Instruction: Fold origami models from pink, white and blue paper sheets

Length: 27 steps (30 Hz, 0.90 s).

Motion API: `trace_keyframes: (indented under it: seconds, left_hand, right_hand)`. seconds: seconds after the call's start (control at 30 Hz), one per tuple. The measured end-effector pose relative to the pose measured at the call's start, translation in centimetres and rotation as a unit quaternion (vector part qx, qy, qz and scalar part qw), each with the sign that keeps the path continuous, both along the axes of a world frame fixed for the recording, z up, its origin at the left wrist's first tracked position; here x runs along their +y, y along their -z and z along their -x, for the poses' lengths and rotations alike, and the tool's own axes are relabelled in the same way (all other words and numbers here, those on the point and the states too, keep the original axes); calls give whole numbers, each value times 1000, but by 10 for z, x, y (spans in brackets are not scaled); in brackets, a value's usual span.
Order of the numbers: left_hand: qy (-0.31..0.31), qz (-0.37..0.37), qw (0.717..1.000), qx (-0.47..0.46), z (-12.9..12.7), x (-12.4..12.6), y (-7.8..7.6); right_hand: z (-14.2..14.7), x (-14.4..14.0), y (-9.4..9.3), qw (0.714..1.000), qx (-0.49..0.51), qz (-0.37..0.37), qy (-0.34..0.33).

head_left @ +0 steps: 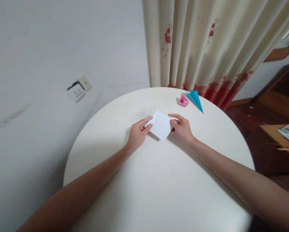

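Observation:
A small white square of paper is held just above the round white table, turned like a diamond. My left hand pinches its left corner between thumb and fingers. My right hand grips its right corner, with a hint of red showing under the fingers. Both forearms reach in from the near edge of the table.
A pink folded paper shape and a blue folded paper plane lie at the table's far edge. A flowered curtain hangs behind. A wall socket sits on the left wall. Wooden furniture stands to the right.

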<state>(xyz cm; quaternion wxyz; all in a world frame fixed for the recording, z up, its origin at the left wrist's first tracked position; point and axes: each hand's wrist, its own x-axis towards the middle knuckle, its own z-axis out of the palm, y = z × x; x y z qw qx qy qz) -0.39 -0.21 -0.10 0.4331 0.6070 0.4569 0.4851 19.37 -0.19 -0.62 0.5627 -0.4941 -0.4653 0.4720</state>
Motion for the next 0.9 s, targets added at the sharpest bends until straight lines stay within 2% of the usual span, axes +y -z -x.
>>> trace_keyframes:
  seconds: [0.53,0.8,0.9]
  left_hand:
    - [43,-7,999,-8,2,2,4]
    - [-10,23,1000,-6,2,3,6]
    - [-6,31,999,4,2,4,6]
  right_hand:
    - [0,0,0,1000,0,-6,1]
    - [-1,2,5,999,-31,-43,-3]
    - [-1,3,7,998,-40,-55,-4]
